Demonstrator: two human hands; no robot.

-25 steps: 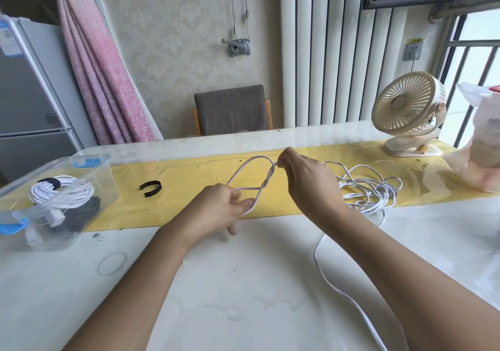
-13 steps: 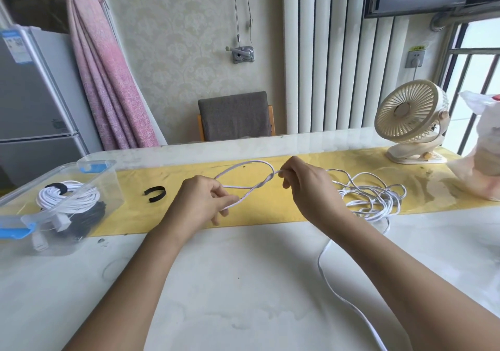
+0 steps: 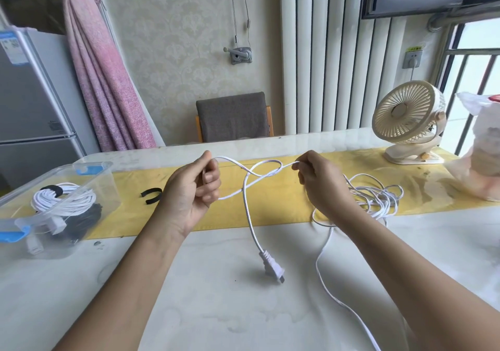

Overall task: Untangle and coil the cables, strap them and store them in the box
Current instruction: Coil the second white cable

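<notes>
1. My left hand (image 3: 193, 188) is curled round the white cable (image 3: 247, 207), thumb raised.
2. My right hand (image 3: 319, 185) pinches the same cable at its fingertips. A loose loop spans between the hands.
3. The plug (image 3: 272, 268) hangs down to the tabletop (image 3: 216, 310); I cannot tell whether it touches.
4. The tangled remainder (image 3: 376, 199) lies beside my right hand.
5. The box (image 3: 92, 165), far left, holds coiled cables (image 3: 63, 201).

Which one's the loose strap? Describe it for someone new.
Start at the yellow runner across the table. Near its left end, between the clear box and the left hand, lies the strap. It alone is black, curled in a C, lying loose; the held cable is white.
</notes>
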